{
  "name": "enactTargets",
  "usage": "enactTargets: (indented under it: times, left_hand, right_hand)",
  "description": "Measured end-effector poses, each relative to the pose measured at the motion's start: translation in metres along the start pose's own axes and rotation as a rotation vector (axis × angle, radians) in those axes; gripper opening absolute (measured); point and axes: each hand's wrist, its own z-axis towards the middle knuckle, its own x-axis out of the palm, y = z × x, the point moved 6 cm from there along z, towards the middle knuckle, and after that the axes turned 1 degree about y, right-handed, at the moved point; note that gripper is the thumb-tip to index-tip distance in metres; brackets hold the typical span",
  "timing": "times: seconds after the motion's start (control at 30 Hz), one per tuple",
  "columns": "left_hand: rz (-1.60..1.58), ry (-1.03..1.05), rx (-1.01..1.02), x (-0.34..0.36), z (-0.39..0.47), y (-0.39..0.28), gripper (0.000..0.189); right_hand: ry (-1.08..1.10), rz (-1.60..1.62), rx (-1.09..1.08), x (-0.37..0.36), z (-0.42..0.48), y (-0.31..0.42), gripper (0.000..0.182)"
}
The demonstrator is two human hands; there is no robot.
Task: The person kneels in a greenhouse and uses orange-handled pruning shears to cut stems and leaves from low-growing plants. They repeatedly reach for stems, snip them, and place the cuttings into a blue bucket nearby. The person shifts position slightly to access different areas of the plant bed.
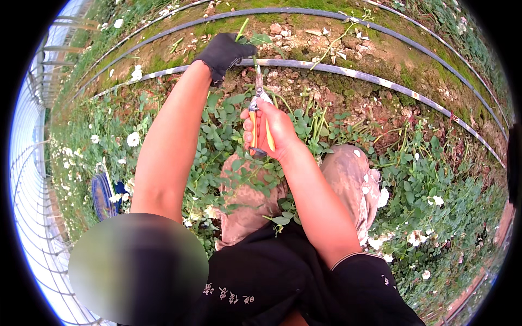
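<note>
My left hand (226, 53), in a black glove, is closed around a green leafy stem (242, 30) above the soil path. Bare, my right hand (271, 126) grips pruning shears (260, 91) with yellow-orange handles, their blades pointing away from me. The tip of the blades is at the lower part of the stem, just below my gloved fingers; whether it touches the stem I cannot tell. Rose plants (220, 130) with green leaves grow below and around my hands. Several cut stem stubs (320, 122) stand to the right of the shears.
Dark irrigation pipes (350, 72) run across the mossy soil (383, 45) ahead. A cut stem (336, 40) lies over them. White roses (133, 139) bloom on both sides. A blue object (104, 195) lies among plants at left. My knees (346, 171) are between bushes; greenhouse framing (30, 163) curves at far left.
</note>
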Motion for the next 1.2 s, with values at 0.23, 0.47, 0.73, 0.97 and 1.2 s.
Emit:
enactTargets:
  times: [0.23,0.47,0.73,0.97,1.2]
  left_hand:
    - [-0.955,-0.323,0.103,-0.104,-0.156,0.025,0.021]
    - [-0.718,-0.692,-0.360,-0.128,-0.347,0.136,0.014]
    - [-0.139,-0.810,-0.088,-0.108,-0.252,0.084,0.033]
    - [0.279,-0.471,-0.167,-0.153,-0.121,0.104,0.048]
    - [0.247,0.263,0.028,-0.097,-0.015,0.060,0.037]
  right_hand:
    - [-0.019,-0.212,-0.029,-0.024,-0.138,-0.053,0.044]
    - [-0.070,-0.441,-0.099,-0.046,-0.175,-0.044,0.041]
    - [-0.242,-0.929,-0.065,0.010,-0.129,-0.023,0.032]
    - [-0.412,-1.447,0.221,0.053,-0.022,-0.003,0.051]
    - [-0.595,-1.996,0.249,0.074,0.038,0.006,0.051]
